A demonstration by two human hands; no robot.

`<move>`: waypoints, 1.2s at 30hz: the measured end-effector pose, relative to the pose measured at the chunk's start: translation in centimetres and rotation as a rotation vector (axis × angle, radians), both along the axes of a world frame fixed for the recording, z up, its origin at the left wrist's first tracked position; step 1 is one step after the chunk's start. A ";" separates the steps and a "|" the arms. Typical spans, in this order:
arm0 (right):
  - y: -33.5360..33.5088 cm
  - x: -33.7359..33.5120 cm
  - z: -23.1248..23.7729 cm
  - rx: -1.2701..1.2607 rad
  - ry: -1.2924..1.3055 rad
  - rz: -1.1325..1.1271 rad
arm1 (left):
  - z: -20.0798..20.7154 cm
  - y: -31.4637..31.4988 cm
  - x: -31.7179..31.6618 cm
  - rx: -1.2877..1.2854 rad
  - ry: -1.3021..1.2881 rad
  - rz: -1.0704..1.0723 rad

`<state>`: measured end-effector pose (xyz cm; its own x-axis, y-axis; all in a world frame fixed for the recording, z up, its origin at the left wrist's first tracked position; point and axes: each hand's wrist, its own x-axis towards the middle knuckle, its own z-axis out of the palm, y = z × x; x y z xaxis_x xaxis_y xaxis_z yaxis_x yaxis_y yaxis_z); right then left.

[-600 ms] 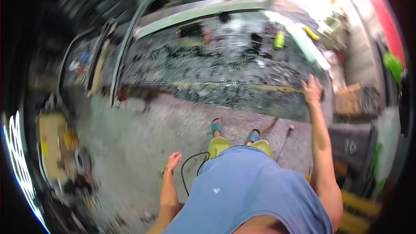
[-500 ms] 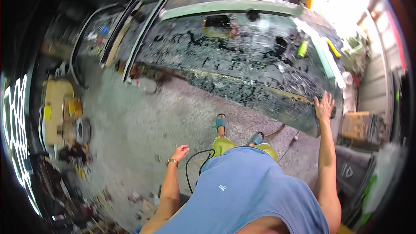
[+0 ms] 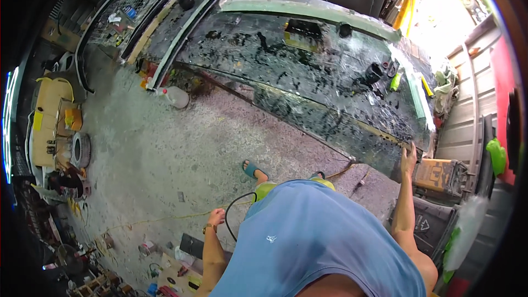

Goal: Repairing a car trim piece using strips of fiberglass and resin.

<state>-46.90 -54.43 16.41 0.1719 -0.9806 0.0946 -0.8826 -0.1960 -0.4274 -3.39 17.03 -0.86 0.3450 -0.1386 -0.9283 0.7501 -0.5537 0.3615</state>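
My right hand (image 3: pixel 408 158) is at the near right corner of a long, dark, black-stained workbench (image 3: pixel 264 71). Its thumb and forefinger show against the bench's edge, and the other fingers seem curled over it. Low beside my blue shirt hangs my left hand (image 3: pixel 217 217), loosely closed with nothing visible in it. A watch (image 3: pixel 209 228) is on that wrist. On the bench top near the right end lie a black cup-like piece (image 3: pixel 373 72), a bright green item (image 3: pixel 395 81) and a yellow strip (image 3: pixel 426 85).
Long trim strips (image 3: pixel 192 27) lean over the bench's left end. A white jug (image 3: pixel 177 97) stands on the floor below. Right of the bench are a cardboard box (image 3: pixel 437 176) and a dark bin (image 3: pixel 432 220). At left sit a tire (image 3: pixel 81 150) and a beige bumper-like part (image 3: pixel 49 121).
My right hand has gone from spread fingers on the bench to its edge. My left hand has dropped lower. My left foot has stepped left, and the view has shifted.
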 end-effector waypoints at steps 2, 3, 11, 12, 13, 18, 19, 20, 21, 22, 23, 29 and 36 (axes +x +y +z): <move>2.9 -0.9 -3.0 0.031 -0.147 -0.090 | 2.3 0.0 2.4 0.086 -0.095 -0.003; 4.6 -1.3 -4.6 0.049 -0.185 -0.096 | 2.7 0.8 4.2 0.087 -0.102 0.011; 20.3 10.3 -9.9 0.807 0.053 -0.173 | 1.4 6.0 19.7 0.174 -0.217 -0.078; 21.0 12.5 -10.0 0.921 0.069 -0.040 | 1.7 5.2 22.0 0.198 -0.285 -0.098; 21.4 15.3 -9.5 1.037 0.087 0.099 | 1.8 4.8 23.9 0.202 -0.286 -0.092; 19.4 30.7 -8.0 0.896 0.150 0.743 | 5.9 -4.4 34.4 -0.019 -0.708 -0.134; 18.3 34.6 -7.5 0.900 0.187 0.884 | 7.5 -6.8 36.4 -0.076 -0.728 -0.096; 17.7 39.1 -6.4 0.904 0.182 0.902 | 8.7 -8.8 38.5 -0.115 -0.771 -0.104; 17.1 43.9 -4.7 0.895 0.124 0.908 | 9.9 -10.6 40.5 -0.149 -0.817 -0.109; 16.3 48.3 -3.3 0.885 0.066 0.915 | 11.0 -12.5 42.5 -0.132 -0.830 -0.097; 15.4 51.9 -2.6 0.891 0.059 0.938 | 12.1 -14.2 44.3 -0.154 -0.825 -0.185; 10.8 70.9 1.7 0.683 0.101 0.993 | 13.3 -12.9 51.6 -0.132 -0.706 -0.445; 7.8 86.4 1.3 0.600 -0.161 1.042 | 10.0 -5.6 53.2 0.124 -0.483 -0.077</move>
